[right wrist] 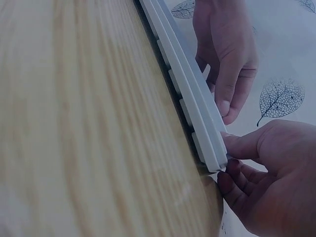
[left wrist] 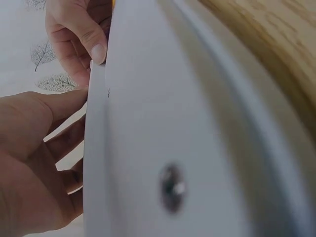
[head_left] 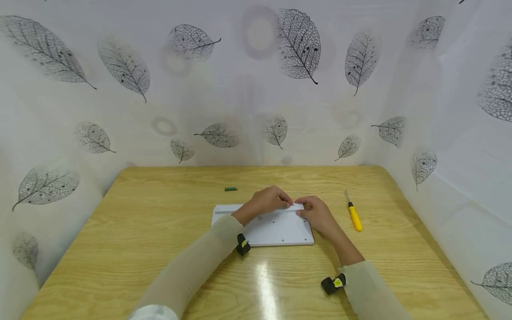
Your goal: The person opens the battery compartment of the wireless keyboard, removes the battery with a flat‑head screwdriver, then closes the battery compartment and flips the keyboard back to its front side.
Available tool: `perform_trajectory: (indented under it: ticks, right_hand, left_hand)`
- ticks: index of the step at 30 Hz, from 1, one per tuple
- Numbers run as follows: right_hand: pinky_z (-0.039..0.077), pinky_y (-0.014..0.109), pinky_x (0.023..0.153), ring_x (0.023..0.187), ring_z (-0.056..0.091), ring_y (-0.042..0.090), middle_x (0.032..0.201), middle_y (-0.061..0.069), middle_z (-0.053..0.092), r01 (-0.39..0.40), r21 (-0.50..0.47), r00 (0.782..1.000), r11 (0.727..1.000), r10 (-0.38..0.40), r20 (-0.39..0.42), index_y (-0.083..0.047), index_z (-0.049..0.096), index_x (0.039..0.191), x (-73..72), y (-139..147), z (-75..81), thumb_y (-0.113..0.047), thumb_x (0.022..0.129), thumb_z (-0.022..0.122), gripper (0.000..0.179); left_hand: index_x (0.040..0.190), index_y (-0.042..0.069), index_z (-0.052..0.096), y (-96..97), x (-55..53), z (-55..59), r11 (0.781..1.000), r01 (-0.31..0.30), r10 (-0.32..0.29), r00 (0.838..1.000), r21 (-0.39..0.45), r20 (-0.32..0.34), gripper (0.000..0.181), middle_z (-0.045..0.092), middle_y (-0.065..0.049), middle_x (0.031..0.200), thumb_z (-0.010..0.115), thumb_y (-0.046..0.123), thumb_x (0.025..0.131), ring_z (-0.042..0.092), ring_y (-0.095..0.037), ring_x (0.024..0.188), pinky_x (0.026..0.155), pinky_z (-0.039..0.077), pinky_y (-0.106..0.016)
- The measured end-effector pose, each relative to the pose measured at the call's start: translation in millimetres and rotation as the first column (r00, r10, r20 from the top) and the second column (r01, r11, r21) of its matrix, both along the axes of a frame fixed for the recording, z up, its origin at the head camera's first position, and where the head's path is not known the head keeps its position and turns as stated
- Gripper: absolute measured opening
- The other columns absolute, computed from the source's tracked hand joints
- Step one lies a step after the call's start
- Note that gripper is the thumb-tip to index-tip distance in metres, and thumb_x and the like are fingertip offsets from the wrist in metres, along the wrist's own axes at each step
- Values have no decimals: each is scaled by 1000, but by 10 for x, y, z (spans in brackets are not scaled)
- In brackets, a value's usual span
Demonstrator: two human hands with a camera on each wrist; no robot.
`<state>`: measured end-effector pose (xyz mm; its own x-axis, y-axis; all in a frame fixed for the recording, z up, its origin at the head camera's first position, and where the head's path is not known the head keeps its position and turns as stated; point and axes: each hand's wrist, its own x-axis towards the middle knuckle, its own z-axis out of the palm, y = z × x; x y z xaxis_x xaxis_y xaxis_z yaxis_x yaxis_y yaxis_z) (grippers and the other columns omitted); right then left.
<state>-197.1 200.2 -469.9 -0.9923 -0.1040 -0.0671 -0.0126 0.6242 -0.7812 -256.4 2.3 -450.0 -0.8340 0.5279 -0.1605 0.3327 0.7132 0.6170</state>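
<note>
A white keyboard (head_left: 276,229) lies face down on the wooden table, its screw-dotted underside up and a raised ridge (head_left: 228,209) along the far edge. Its keys (right wrist: 185,111) show beneath it in the right wrist view. My left hand (head_left: 267,200) holds the ridge near its right end with thumb and fingertips. Beside it, my right hand (head_left: 318,215) pinches the keyboard's far right corner, thumb on the upper side and fingers below. The fingertips of both hands almost meet. What lies under the left fingertips is hidden.
A green battery (head_left: 230,189) lies behind the keyboard, toward the left. To the right is a screwdriver (head_left: 354,218) with a yellow handle, its shaft pointing away. A leaf-patterned curtain (head_left: 248,98) encloses the wooden table (head_left: 160,191) at the back and sides.
</note>
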Motion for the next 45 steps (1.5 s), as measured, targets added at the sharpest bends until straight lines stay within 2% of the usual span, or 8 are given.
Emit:
perform_trajectory:
  ticks: [5,9,16,20,23,28,38,45]
  right_hand:
    - [48,39,89,104,54,27,136,16,56,-12,11,1000,1000,12,-1,-10,66,129,-8,-5,27,-13,97,67,32]
    - [49,40,89,105,55,28,136,17,56,-3,-2,1000,1000,3,2,-9,66,129,13,49,52,-12,97,66,32]
    - [56,32,86,108,64,28,134,18,61,41,-51,999,998,-40,19,-6,62,134,161,275,42,-14,100,63,35]
    - [56,26,78,101,65,22,132,18,61,30,-89,998,996,-24,65,-5,61,134,291,352,39,-17,99,64,37]
    - [54,25,69,88,62,19,128,17,62,12,-116,993,993,2,118,-4,61,134,395,356,52,-19,98,66,39]
    - [50,26,60,75,57,18,120,15,63,-17,-129,985,992,39,166,-3,60,132,547,353,83,-19,97,67,39]
    - [51,25,62,75,58,16,117,11,65,-47,-110,984,993,65,165,-5,63,127,665,336,55,-18,95,70,35]
    - [54,26,70,89,63,17,121,10,67,-69,-97,986,993,83,148,-7,64,128,701,345,80,-23,95,70,37]
  left_hand:
    - [108,33,78,-19,-4,0,1000,-11,11,1000,4,3,17,73,14,116,63,31,101,63,-7,100,92,47,-42]
    - [107,31,77,40,-5,16,1000,12,-12,1000,19,-2,16,73,13,113,63,29,101,63,-7,99,93,48,-40]
    - [104,30,73,236,47,48,995,72,-76,996,-74,-53,10,71,12,106,64,34,99,60,-5,87,81,48,-32]
    - [112,30,72,287,79,67,992,59,-68,995,-115,-74,17,71,10,108,67,35,97,61,-6,85,78,48,-32]
    - [119,29,71,301,90,59,990,48,-59,995,-129,-77,23,71,9,111,69,35,96,61,-5,88,81,48,-33]
    - [121,29,71,344,71,2,988,68,-84,990,-141,-111,26,71,9,115,70,35,95,62,-5,94,85,49,-34]
    - [126,30,70,450,74,-24,981,77,-101,987,-180,-128,33,70,12,121,72,38,93,63,-7,106,94,47,-42]
    - [124,31,72,447,95,-16,986,58,-85,982,-159,-170,33,70,14,124,73,37,91,63,-6,109,91,49,-37]
